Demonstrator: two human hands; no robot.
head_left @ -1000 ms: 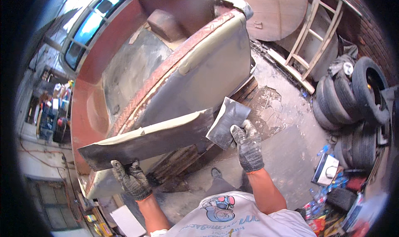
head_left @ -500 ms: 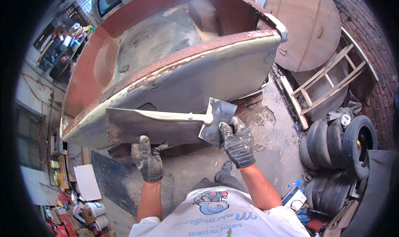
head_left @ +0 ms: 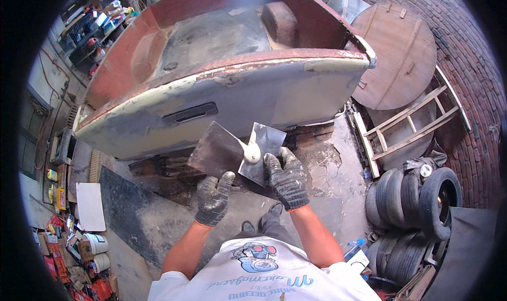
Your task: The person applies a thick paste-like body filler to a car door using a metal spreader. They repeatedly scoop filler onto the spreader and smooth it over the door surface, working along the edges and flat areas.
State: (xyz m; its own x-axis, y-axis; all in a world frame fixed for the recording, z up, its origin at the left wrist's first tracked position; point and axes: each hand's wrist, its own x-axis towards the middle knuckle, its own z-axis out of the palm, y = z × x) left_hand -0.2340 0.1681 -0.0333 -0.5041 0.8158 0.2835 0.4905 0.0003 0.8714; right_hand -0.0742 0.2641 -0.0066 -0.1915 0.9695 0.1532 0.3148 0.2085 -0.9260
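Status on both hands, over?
Gloved left hand holds dark flat plate; gloved right hand, grey rectangular sheet. Cream paste blob at their adjoining edges. Grey vehicle panel stands beyond.

Right fingers (head_left: 288, 159) (some) hidden, shirt (head_left: 259, 277) cropped below

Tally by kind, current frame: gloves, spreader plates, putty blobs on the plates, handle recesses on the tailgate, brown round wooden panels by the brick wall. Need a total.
Left glove and right glove: 2
Left spreader plate and right spreader plate: 2
Pale putty blob: 1
Tailgate handle recess: 1
Round wooden panel: 1
Total: 7
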